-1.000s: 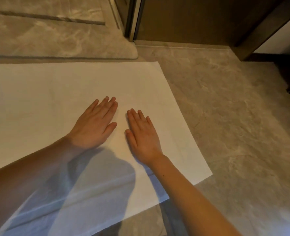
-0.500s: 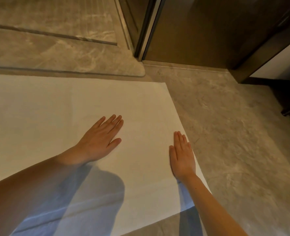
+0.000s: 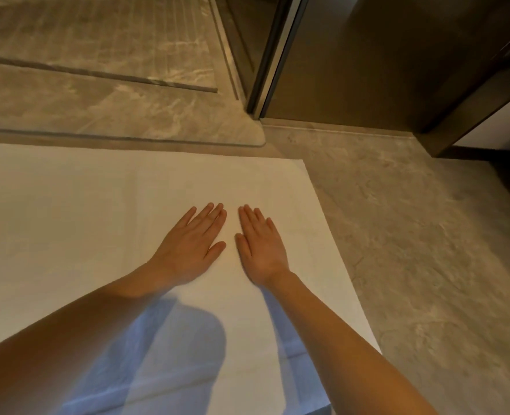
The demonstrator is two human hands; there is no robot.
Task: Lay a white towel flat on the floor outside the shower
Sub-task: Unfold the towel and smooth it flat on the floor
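Observation:
A white towel (image 3: 83,223) lies spread flat on the grey stone floor, its far edge running along the raised shower threshold (image 3: 122,136). My left hand (image 3: 192,245) presses palm-down on the towel's right half, fingers straight and together. Right beside it, my right hand (image 3: 261,245) also lies flat on the towel, fingers straight. The two thumbs are a small gap apart. The towel's left part runs out of view, and my forearms cover part of its near side.
The shower floor (image 3: 98,55) lies beyond the threshold, with a metal door frame (image 3: 273,55) at its right. A dark wooden wall (image 3: 382,61) stands behind. Bare grey floor (image 3: 427,265) extends to the right of the towel.
My right hand slid out to the towel's right edge half a second ago and has come back beside my left hand. My left hand has stayed flat in nearly the same spot.

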